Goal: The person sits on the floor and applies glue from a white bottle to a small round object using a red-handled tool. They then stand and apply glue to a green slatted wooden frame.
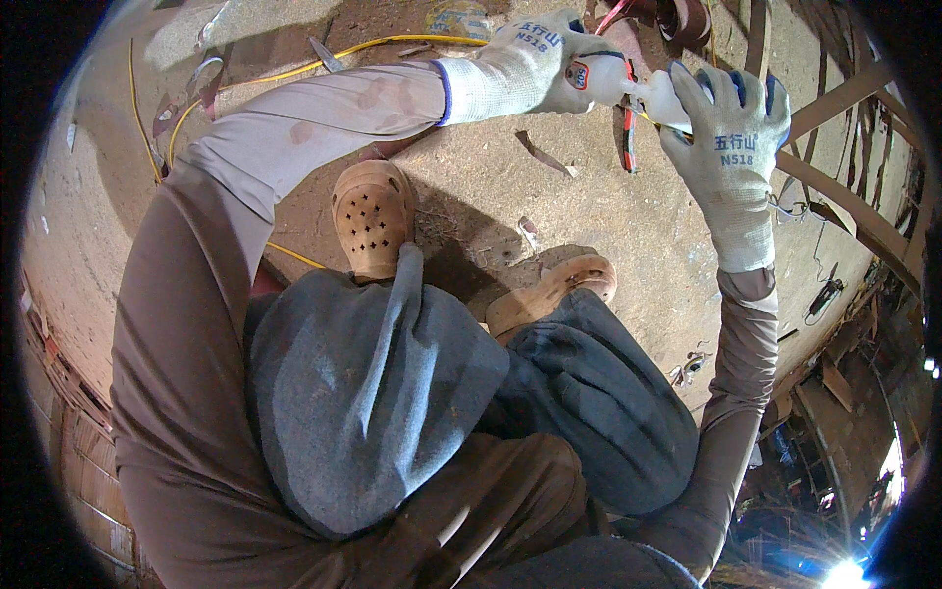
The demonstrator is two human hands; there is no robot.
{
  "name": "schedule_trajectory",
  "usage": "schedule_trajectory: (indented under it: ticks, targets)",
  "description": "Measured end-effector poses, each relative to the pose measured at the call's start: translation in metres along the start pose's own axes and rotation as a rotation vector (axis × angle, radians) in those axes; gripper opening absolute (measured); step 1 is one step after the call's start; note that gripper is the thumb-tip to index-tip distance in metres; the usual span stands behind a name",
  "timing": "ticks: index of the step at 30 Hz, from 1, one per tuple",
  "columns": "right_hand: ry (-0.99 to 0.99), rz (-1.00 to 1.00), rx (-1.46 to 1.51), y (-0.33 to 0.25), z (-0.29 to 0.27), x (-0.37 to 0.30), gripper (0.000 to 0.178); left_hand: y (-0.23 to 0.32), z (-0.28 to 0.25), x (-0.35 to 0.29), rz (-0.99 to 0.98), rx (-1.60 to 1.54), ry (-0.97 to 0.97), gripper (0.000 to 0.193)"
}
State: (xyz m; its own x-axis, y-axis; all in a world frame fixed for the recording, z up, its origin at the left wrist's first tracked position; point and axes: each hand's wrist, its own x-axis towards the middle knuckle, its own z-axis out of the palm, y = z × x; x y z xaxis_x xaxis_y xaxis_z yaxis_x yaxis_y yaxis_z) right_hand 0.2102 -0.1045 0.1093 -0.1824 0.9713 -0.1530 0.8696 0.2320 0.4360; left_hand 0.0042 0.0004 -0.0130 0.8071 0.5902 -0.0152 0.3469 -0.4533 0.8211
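At the top of the head view, my left hand (540, 71), in a white knitted glove, is closed round a small white plastic bottle (601, 77) with a red-edged label. My right hand (731, 137), gloved alike, grips a second white plastic bottle (667, 102), its fingers covering part of it. The two bottles lie nearly in line, their narrow ends meeting or almost meeting between my hands; I cannot tell if they touch. Just below them a slim red and black thing (629, 142) lies on the ground.
Brown strips (834, 187) lie in a tangle at the right, with a reddish-brown roll (684, 20) at the top. A yellow cable (363, 44) runs along the upper left. My feet, in tan clogs (373, 221), rest on the dusty floor (471, 167). A bright light (846, 574) glares at lower right.
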Motion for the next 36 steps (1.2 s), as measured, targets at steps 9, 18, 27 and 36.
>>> schedule_trajectory:
  ticks: [9, 18, 27, 36]
  targets:
    - [0.018, -0.001, -0.003, 0.001, 0.001, -0.002, 0.066, 0.007, -0.006, 0.002, -0.057, -0.034, -0.076, 0.065]
    - [0.028, -0.004, -0.007, 0.000, -0.003, -0.001, 0.063, 0.006, -0.003, 0.000, -0.063, -0.071, -0.065, 0.067]
    - [0.028, -0.002, -0.007, 0.001, -0.002, -0.003, 0.064, 0.003, -0.001, 0.002, -0.005, -0.081, -0.048, 0.063]
    - [-0.002, 0.002, -0.031, -0.002, -0.008, 0.001, 0.065, 0.007, -0.004, 0.000, -0.088, -0.070, -0.092, 0.063]
